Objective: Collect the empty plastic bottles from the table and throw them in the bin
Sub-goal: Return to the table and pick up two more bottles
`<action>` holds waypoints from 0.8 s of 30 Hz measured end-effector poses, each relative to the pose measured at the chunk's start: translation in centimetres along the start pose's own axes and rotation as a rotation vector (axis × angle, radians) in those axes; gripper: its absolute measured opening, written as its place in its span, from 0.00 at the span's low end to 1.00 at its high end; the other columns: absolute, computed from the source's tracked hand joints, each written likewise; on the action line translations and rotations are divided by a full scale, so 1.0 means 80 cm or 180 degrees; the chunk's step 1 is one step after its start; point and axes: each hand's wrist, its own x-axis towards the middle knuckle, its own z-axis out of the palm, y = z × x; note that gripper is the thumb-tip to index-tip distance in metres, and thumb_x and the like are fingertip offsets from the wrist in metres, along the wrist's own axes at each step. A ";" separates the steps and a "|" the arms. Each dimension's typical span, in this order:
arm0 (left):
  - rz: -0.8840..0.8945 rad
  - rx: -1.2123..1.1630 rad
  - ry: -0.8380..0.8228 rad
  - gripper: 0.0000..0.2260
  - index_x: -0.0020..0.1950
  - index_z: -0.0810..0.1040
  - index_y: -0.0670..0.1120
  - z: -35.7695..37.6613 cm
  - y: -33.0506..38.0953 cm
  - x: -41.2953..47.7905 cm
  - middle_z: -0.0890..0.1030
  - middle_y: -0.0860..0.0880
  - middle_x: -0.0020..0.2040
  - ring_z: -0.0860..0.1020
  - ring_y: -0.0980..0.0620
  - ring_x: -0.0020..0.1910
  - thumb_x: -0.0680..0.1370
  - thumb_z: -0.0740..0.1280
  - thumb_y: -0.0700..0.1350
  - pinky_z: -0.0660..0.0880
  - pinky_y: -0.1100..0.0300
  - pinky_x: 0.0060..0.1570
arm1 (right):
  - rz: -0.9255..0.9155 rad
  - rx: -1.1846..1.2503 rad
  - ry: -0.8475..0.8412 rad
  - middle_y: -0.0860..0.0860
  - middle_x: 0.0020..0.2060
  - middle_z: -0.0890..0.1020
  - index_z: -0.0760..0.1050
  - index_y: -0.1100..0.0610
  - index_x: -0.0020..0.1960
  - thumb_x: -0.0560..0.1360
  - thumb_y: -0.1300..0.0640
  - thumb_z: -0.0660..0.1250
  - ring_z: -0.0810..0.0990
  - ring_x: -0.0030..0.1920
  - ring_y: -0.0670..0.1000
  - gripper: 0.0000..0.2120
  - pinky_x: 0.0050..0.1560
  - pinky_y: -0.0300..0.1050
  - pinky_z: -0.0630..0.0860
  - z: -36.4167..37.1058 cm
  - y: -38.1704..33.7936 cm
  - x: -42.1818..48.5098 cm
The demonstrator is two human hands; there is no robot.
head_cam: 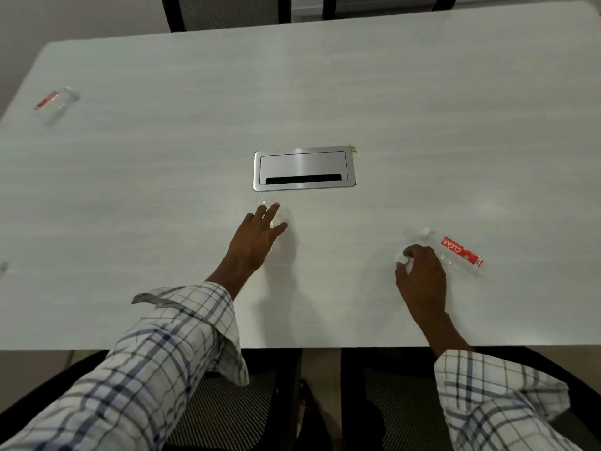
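On the white table (422, 109) a clear plastic bottle without a visible label (266, 203) sits just in front of the metal hatch. My left hand (257, 237) reaches over it with fingers spread, fingertips and thumb at its sides. Near the right front lies a bottle with a red label (458, 252), its neck pointing up-left. My right hand (422, 276) is beside that neck with fingers curled; whether it grips the bottle is unclear. A third red-labelled bottle (55, 104) lies at the far left. No bin is in view.
A brushed-metal cable hatch (304, 167) is set flush in the table's middle. Dark chairs (224, 11) stand at the far side, and mesh-seat chairs (227, 408) are tucked under the near edge. A small clear object (3, 266) shows at the left border.
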 end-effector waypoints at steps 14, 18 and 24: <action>0.0101 -0.1847 -0.0432 0.25 0.65 0.74 0.52 -0.026 0.038 0.049 0.74 0.46 0.51 0.75 0.46 0.49 0.71 0.72 0.58 0.75 0.53 0.48 | 0.0346 0.2208 -0.0683 0.47 0.51 0.84 0.81 0.54 0.58 0.75 0.59 0.73 0.82 0.42 0.46 0.11 0.42 0.32 0.78 0.018 -0.140 0.005; 0.0271 -0.1798 -0.0455 0.25 0.66 0.75 0.52 -0.032 0.041 0.053 0.74 0.47 0.51 0.74 0.48 0.49 0.72 0.72 0.58 0.75 0.53 0.47 | 0.0240 0.2102 -0.0587 0.46 0.52 0.82 0.81 0.54 0.58 0.76 0.58 0.72 0.81 0.43 0.44 0.10 0.42 0.30 0.75 0.017 -0.139 0.013; 0.0196 -0.1949 -0.0320 0.24 0.65 0.75 0.54 -0.037 0.054 0.054 0.74 0.48 0.50 0.75 0.47 0.50 0.71 0.72 0.58 0.76 0.52 0.47 | 0.0298 0.2106 -0.0766 0.51 0.52 0.81 0.80 0.55 0.60 0.78 0.60 0.70 0.85 0.42 0.50 0.11 0.46 0.44 0.82 0.015 -0.129 0.027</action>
